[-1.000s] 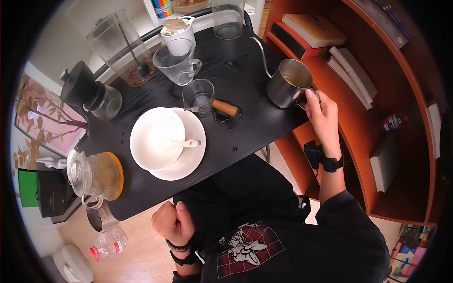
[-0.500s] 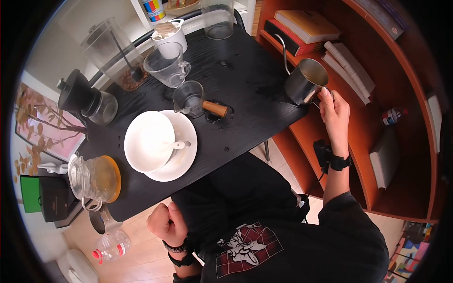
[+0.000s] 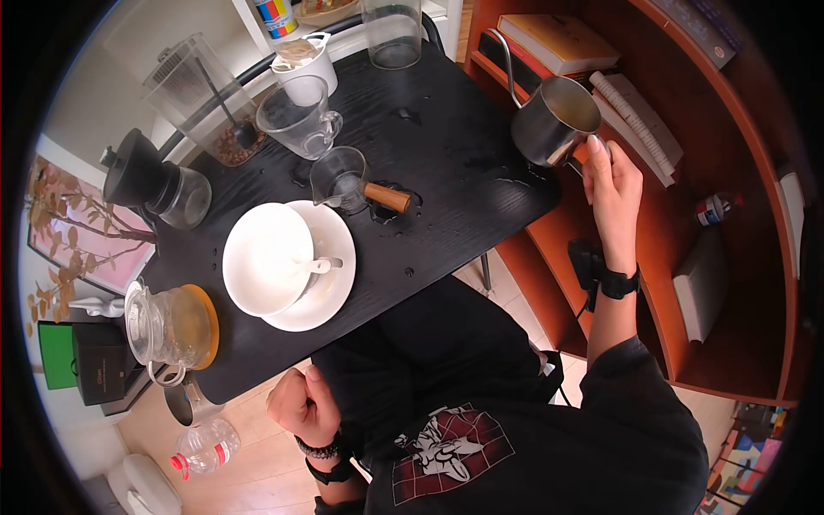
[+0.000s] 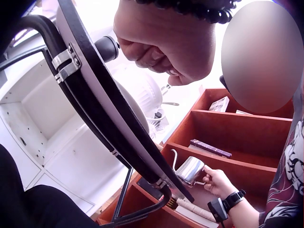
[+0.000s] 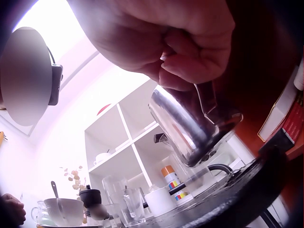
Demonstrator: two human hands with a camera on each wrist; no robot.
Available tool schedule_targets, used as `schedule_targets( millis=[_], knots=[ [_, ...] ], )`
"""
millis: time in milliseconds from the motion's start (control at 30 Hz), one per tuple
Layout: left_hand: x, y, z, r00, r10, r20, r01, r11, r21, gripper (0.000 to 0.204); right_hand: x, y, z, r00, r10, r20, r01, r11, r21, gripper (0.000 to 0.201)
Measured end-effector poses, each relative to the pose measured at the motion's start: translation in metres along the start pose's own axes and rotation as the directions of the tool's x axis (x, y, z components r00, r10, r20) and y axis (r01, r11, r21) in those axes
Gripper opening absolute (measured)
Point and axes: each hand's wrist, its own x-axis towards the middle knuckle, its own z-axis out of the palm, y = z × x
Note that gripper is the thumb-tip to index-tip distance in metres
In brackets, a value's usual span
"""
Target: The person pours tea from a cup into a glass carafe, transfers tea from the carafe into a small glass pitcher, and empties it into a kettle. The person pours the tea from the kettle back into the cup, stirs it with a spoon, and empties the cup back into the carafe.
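Note:
My right hand point(image 3: 614, 193) grips the handle of a steel gooseneck pour-over kettle point(image 3: 542, 129) that has some liquid inside. The right wrist view has the kettle point(image 5: 183, 130) above the black tabletop, with fingers curled round its handle. Over the lap, just off the table's near edge, my left hand point(image 3: 305, 403) is curled into a fist and holds nothing; the left wrist view shows its fingers folded in. Near the table's middle sit a small glass pitcher with a wooden handle point(image 3: 388, 197) and a clear glass cup point(image 3: 300, 120).
A white bowl point(image 3: 266, 257) and a spoon rest on a white plate point(image 3: 330, 296). At left stand a glass teapot point(image 3: 172, 326) and a coffee grinder point(image 3: 154, 176). Behind are a canister with beans point(image 3: 236, 142) and a white cup point(image 3: 305, 81). A wooden bookshelf point(image 3: 652, 232) borders the right side.
The kettle, held in my right hand, has shifted right across the view and then risen with a slight tilt. My left hand keeps its curled pose over the lap.

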Motion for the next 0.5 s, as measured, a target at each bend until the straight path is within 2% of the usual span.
schedule_targets(
  millis=[333, 400, 500],
  knots=[
    [0.000, -0.010, -0.002, 0.999, 0.006, -0.044, -0.004, 0.999, 0.038, 0.037, 0.003, -0.004, 0.010, 0.998, -0.013, 0.054, 0.013, 1.000, 0.011, 0.041],
    [0.000, -0.010, -0.002, 0.999, 0.000, -0.036, 0.002, 0.999, 0.050, 0.037, 0.004, -0.007, 0.011, 0.997, 0.046, 0.056, -0.048, 0.998, 0.034, 0.040],
    [0.000, -0.012, 0.000, 0.999, 0.001, -0.039, 0.001, 0.999, 0.048, 0.037, 0.004, -0.006, 0.015, 0.997, 0.053, 0.061, -0.056, 0.998, 0.042, 0.040]
  ],
)
